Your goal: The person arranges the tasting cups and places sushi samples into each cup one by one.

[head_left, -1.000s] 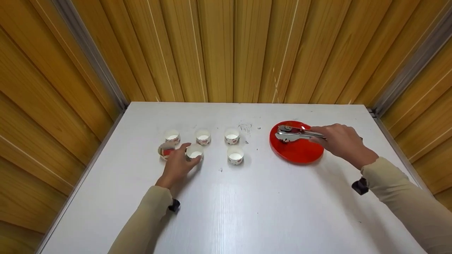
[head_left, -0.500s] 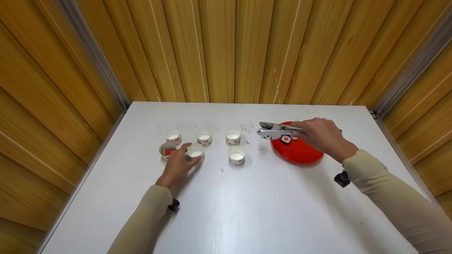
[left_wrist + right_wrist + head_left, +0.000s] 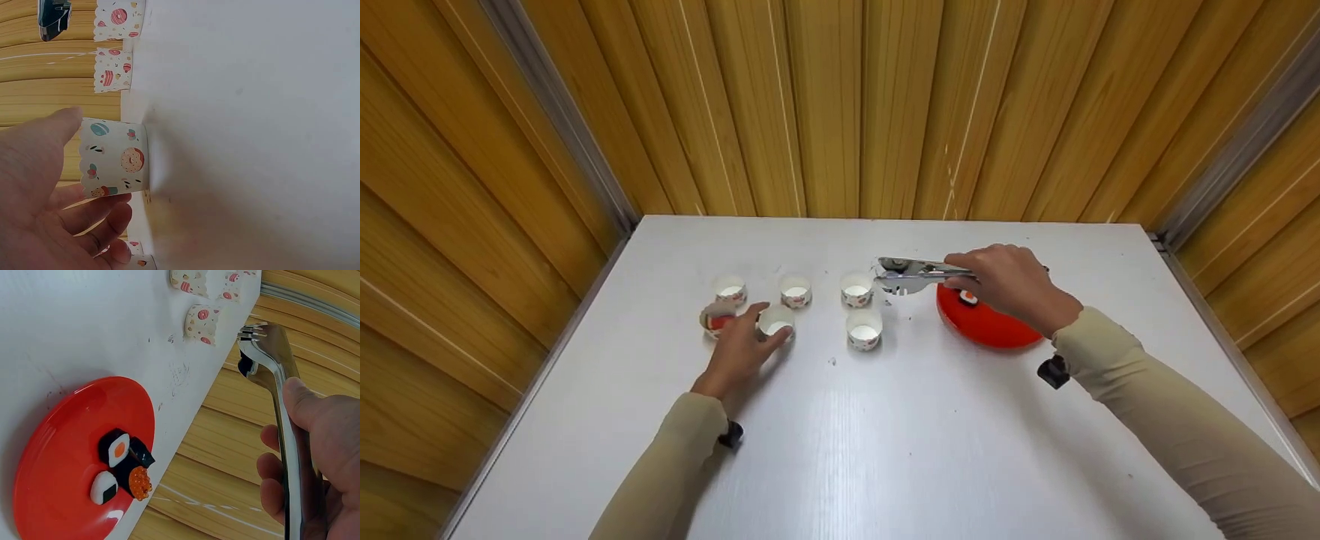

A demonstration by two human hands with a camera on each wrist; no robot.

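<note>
On the white table (image 3: 840, 450), a glossy red plate (image 3: 994, 334) is lying at two o'clock. Above its edge, the right hand (image 3: 1009, 281) is gripping shiny metal tongs (image 3: 284, 422) pointing to nine o'clock. At ten o'clock, the left hand (image 3: 737, 352) is clasping a scalloped white paper cup (image 3: 112, 160) showing doughnut prints. Black-and-white sushi pieces (image 3: 115, 449) are sitting on the plate; a dark piece (image 3: 246, 364), partly hidden, is showing at the tongs' tips.

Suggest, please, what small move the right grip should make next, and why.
I'd probably carry the tongs left toward the paper cup in the left grip: the right grip holds the tongs with a dark piece at their tips, and that cup stands upright and looks empty.
</note>
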